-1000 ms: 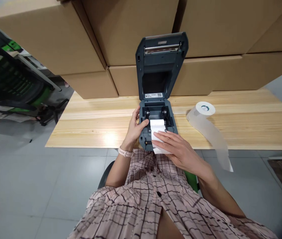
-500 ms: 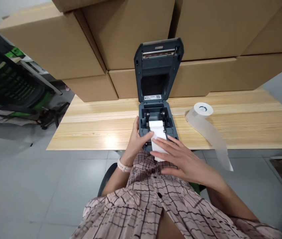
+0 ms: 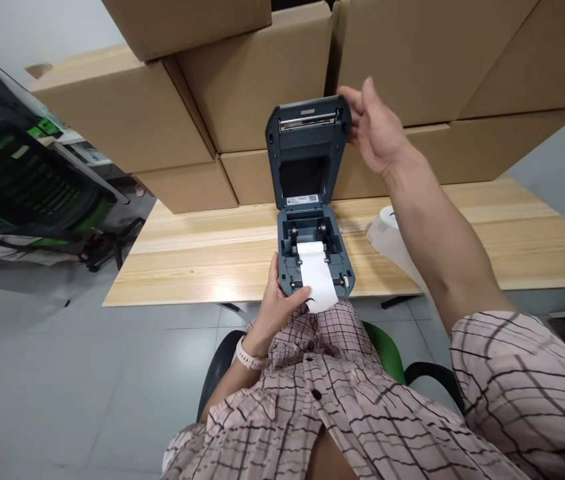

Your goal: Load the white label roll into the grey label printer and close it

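A dark grey label printer [image 3: 290, 263] sits at the table's front edge, its lid [image 3: 307, 150] tilted up and back. A strip of white label paper [image 3: 318, 277] runs from the printer's bay out over its front lip and curls down. My left hand [image 3: 280, 303] is closed on the printer's front left corner, thumb across the paper's left edge, other fingers along the side. My right hand [image 3: 375, 127] is at the lid's upper right corner, thumb raised apart, fingers reaching behind the edge and partly hidden.
Partly behind my right forearm lies a paper roll [image 3: 387, 219] with its loose strip hanging off the wooden table [image 3: 202, 257]. Stacked cardboard boxes [image 3: 257, 87] stand close behind the lid. An office chair [image 3: 27, 187] is on the left.
My right hand has left the paper strip and risen to the lid's upper right corner. My left thumb has slid down toward the paper's front end. The lid remains up.
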`<state>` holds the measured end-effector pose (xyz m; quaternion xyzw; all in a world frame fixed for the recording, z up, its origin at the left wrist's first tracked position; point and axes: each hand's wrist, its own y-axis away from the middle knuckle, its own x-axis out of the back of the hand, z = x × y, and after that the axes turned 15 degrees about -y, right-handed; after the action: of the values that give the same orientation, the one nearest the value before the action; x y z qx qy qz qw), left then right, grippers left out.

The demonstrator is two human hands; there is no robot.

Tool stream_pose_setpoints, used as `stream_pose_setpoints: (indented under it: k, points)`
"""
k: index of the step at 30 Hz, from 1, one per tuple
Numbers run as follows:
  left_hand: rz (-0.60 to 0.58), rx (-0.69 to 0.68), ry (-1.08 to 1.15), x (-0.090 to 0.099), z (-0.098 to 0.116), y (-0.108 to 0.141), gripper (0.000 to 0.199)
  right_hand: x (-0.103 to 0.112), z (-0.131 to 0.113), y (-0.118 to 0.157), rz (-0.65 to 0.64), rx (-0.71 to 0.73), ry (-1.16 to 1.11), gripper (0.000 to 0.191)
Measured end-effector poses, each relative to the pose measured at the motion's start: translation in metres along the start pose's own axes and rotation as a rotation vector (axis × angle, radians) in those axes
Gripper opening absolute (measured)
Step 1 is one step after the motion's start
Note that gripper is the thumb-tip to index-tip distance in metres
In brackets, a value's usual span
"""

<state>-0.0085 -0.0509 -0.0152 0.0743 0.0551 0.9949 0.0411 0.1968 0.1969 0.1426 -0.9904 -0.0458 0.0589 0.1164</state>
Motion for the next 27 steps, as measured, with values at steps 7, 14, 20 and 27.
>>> stream_pose_setpoints:
  k: [7,14,20,27]
  points:
    - [0.028,-0.051,-0.168,0.014,-0.007,0.009,0.111,-0.003,0.016,0.061,-0.09,0.166,0.049,0.083]
    - [0.247,-0.287,-0.089,0.027,0.013,-0.003,0.078,0.017,0.053,0.182,-0.292,0.233,0.136,0.049]
    - [0.195,-0.233,-0.129,-0.001,0.024,-0.011,0.079,0.011,0.085,0.204,-0.207,0.371,0.086,0.019]
    - [0.204,-0.248,-0.137,-0.007,0.014,-0.005,0.074,0.004,0.095,0.212,-0.142,0.379,0.071,0.017]
